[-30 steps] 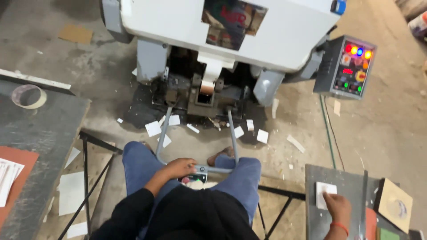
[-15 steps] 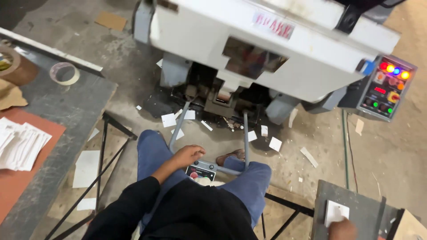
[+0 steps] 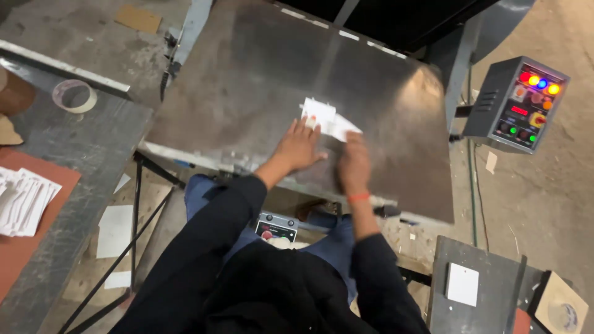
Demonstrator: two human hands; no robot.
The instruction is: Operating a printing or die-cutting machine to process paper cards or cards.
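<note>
Both hands (image 3: 328,154) moved onto plate (image 3: 247,74), touching cards (image 3: 327,119)

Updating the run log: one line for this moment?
left hand: flat on white card | right hand: beside card | surface: metal plate
</note>
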